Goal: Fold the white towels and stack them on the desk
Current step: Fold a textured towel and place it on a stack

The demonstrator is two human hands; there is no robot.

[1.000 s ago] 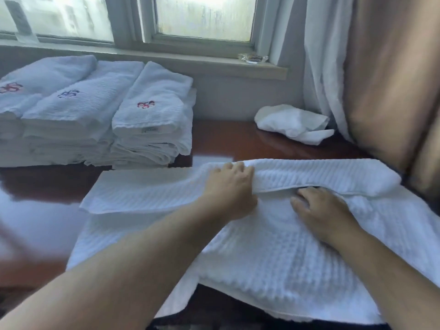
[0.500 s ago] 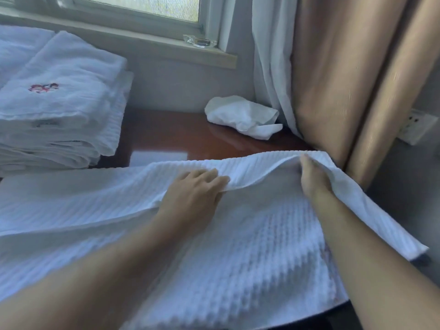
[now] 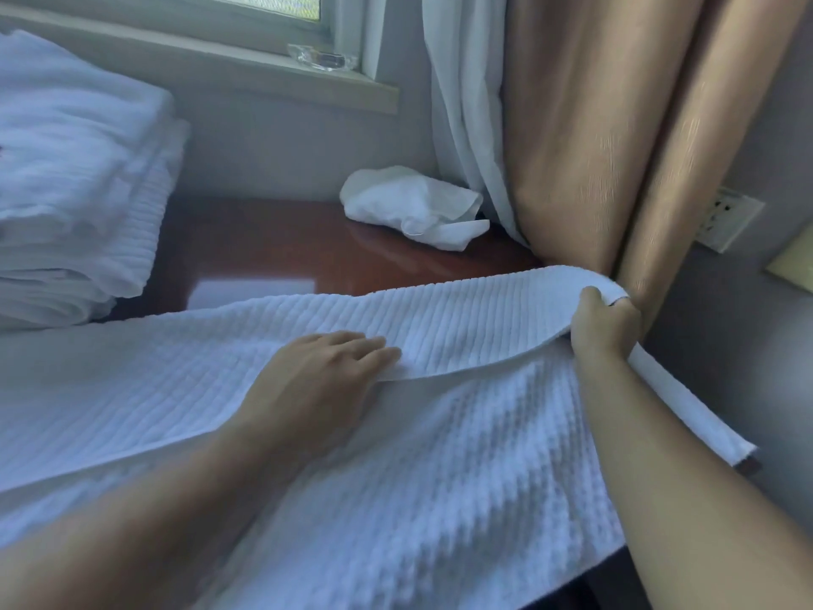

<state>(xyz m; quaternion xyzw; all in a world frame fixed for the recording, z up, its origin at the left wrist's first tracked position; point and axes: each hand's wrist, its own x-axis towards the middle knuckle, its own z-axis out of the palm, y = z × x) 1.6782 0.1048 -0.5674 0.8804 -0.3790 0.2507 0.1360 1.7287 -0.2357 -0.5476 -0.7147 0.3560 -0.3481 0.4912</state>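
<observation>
- Head view: your right hand point(image 3: 605, 325) grips the far right corner of the white waffle-weave towel point(image 3: 440, 455), fingers curled round the folded edge and lifting it just beside the tan curtain point(image 3: 616, 138).
- Your left hand point(image 3: 316, 380) lies flat on the folded-over flap near its middle, fingers straight and together, pressing it down; it holds nothing.
- The towel is spread across the front of the dark wooden desk point(image 3: 272, 253), with its right end hanging off the desk's edge.
- The stack of folded towels point(image 3: 75, 178) sits at the back left of the desk, and a crumpled white cloth point(image 3: 413, 206) lies at the back by the sheer curtain point(image 3: 462, 103).
- To fold this well, I judge you should keep the left palm as the anchor, draw the corner taut with the right, and line up the flap's edge with the layer below before laying it down.
- Smooth outward from the left hand so no ridge is trapped.
- Watch that the curtain does not catch in the fold.
</observation>
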